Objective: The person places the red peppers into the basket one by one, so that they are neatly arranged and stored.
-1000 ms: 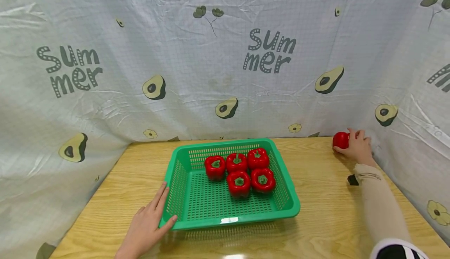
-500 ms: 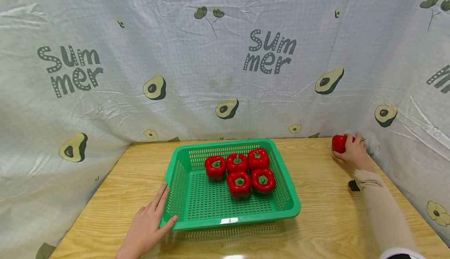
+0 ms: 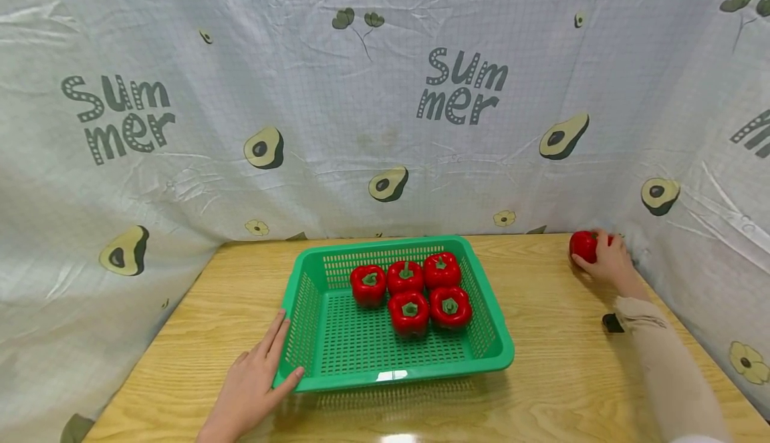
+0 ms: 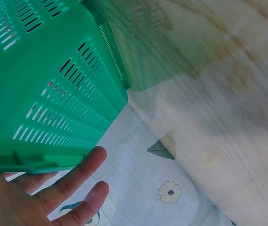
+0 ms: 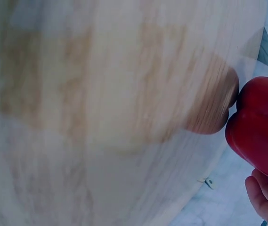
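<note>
A red bell pepper (image 3: 583,247) stands at the far right of the table, near the back edge. My right hand (image 3: 612,262) has its thumb and fingers around it from the right. In the right wrist view the same bell pepper (image 5: 261,125) shows at the right edge, touching the wood, with fingertips against its side. My left hand (image 3: 249,383) rests at the near left corner of a green plastic basket (image 3: 391,379), fingers spread and nearly straight. Inside the basket several red bell peppers (image 3: 409,313) stand grouped toward the back right, green stems up.
A light wooden table (image 3: 541,363) lies under everything. A printed sheet (image 3: 337,109) hangs along the back and both sides. On the table by the right sleeve (image 3: 668,363) lies a small black object (image 3: 613,323), too small to identify.
My right hand has lowered slightly around the far bell pepper, which has turned a little in the fingers. The right forearm has shifted slightly right; the left hand and basket hold still.
</note>
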Demonstrator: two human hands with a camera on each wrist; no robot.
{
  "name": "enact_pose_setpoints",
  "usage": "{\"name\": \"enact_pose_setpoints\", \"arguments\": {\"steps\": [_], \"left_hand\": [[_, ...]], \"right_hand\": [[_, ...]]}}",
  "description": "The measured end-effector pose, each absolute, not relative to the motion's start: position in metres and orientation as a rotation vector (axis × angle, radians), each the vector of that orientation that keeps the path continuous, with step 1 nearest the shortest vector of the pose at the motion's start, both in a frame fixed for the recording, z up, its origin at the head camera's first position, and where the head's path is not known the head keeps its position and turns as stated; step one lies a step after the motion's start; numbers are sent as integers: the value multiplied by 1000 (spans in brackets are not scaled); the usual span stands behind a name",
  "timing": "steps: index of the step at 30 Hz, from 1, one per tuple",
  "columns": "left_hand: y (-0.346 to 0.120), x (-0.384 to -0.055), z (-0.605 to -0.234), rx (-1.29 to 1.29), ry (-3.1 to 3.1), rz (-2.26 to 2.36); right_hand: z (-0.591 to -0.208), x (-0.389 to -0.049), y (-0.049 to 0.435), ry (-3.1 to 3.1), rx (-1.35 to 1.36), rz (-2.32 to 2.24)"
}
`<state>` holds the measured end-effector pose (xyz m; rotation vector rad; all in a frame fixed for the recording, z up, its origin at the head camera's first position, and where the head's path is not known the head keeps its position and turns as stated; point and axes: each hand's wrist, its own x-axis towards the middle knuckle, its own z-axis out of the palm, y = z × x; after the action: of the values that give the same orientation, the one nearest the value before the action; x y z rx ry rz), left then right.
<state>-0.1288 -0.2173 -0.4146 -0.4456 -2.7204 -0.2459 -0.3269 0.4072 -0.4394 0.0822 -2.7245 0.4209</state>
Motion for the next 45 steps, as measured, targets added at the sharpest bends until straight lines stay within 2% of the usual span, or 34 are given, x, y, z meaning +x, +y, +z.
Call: {"name": "enact_pose_setpoints", "arguments": {"steps": [22, 45], "left_hand": [[-217, -128, -413, -440, -2720, -275], [-217, -129, -415, -440, -2728, -268]], "right_hand": [[-429, -306, 397, -2624, 260, 421], [-402, -270, 362, -2398, 654, 302]]}}
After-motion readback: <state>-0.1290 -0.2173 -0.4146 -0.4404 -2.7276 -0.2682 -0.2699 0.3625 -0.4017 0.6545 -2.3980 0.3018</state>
